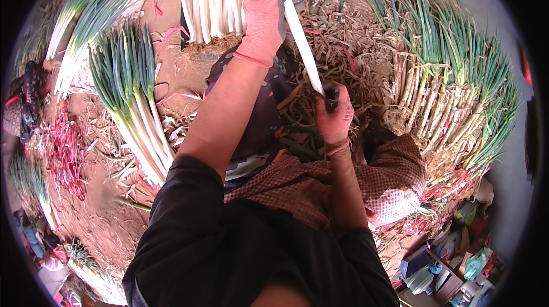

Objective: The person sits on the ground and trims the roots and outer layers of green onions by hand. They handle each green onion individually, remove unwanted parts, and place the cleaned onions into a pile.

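My left hand [265,17], in a red knitted glove with dark coated fingers, grips a long green onion [303,45] near where its white shaft turns green. The stalk slants down to the right. At its lower end my right hand [334,114], gloved the same way, has its thumb and fingers curled around the tip; the roots are hidden there. Just left of and behind my left hand, a row of peeled white green onions [210,2] lies with the roots towards me. Dry husks and leaves [300,135] cover the ground below my hands.
Unpeeled green onions [437,92] are heaped on the right. Peeled bundles [137,114] lie on the left, near a pile of red ties [66,157]. Loose peelings [343,19] spread ahead. Boxes and plastic containers [437,277] stand at lower right. A checked cloth [300,182] covers my lap.
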A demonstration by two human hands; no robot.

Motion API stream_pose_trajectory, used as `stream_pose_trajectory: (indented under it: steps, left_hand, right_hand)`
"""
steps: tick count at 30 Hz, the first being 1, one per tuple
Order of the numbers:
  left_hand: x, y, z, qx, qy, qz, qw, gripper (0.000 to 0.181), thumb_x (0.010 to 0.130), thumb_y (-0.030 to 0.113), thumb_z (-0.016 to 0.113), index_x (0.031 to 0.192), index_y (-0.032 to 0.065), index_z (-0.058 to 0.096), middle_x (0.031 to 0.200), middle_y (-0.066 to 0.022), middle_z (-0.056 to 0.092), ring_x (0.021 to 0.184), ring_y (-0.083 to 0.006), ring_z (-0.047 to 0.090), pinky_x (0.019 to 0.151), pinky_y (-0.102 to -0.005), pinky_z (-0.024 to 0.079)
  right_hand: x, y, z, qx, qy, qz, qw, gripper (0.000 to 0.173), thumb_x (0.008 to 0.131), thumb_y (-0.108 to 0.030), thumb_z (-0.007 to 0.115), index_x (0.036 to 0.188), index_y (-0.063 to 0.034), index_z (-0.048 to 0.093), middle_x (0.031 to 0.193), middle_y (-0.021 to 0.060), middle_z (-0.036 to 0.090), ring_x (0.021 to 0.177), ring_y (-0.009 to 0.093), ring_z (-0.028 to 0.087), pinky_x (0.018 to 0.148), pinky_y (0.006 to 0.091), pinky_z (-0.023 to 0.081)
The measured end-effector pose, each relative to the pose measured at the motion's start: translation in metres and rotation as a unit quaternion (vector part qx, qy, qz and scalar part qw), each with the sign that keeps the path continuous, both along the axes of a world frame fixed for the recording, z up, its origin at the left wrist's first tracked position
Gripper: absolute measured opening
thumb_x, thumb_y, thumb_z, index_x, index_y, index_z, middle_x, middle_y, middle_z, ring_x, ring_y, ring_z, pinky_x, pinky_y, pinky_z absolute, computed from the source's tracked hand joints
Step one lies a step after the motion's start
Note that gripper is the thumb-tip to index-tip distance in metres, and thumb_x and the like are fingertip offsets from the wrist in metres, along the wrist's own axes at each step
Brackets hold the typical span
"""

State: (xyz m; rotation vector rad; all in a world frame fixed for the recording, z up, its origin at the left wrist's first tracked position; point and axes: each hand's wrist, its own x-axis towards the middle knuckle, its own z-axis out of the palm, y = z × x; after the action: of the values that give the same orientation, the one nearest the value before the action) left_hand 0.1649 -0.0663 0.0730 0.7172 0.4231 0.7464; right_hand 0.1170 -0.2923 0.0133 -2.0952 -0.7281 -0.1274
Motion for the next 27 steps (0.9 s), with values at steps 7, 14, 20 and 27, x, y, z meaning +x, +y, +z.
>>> stream_pose_trajectory:
  steps: [7,14,20,27]
  left_hand:
    - [0.002,0.002,-0.005,0.008,-0.014,0.002,1.000,0.032,0.081,-0.004,0.061,0.101,0.0019,0.037,0.087,-0.0182,0.060,0.072,-0.0267,0.065,0.065,-0.0405,0.061]
    - [0.000,0.008,-0.007,0.004,-0.017,0.005,1.000,0.031,0.082,-0.004,0.060,0.101,0.0020,0.037,0.088,-0.0179,0.060,0.074,-0.0262,0.065,0.066,-0.0417,0.061]
    - [-0.005,0.010,-0.004,-0.009,-0.035,0.019,0.999,0.034,0.081,-0.005,0.058,0.105,0.0011,0.035,0.090,-0.0173,0.060,0.074,-0.0261,0.064,0.066,-0.0409,0.061]
    - [-0.003,0.014,-0.007,0.004,-0.043,-0.004,0.999,0.029,0.082,-0.004,0.059,0.100,0.0005,0.037,0.086,-0.0149,0.058,0.071,-0.0238,0.064,0.064,-0.0369,0.061]
  right_hand:
    - [0.008,-0.006,-0.016,0.066,0.111,0.005,0.992,0.026,0.075,0.005,0.058,0.100,-0.0006,0.051,0.087,0.0122,0.057,0.079,0.028,0.058,0.072,0.0330,0.046]
    - [0.005,-0.013,-0.010,0.071,0.042,-0.130,0.988,0.022,0.080,0.002,0.055,0.101,0.0000,0.048,0.091,0.0132,0.057,0.077,0.027,0.058,0.073,0.0318,0.047]
    - [0.026,-0.076,-0.055,-0.311,-0.084,-0.148,0.935,0.030,0.076,-0.018,0.059,0.102,-0.0041,0.054,0.091,0.0177,0.061,0.081,0.037,0.060,0.070,0.0450,0.048]
    - [0.036,-0.095,-0.038,-0.350,0.037,-0.245,0.903,0.049,0.073,-0.030,0.062,0.115,-0.0059,0.054,0.083,0.0137,0.065,0.079,0.034,0.061,0.070,0.0425,0.047]
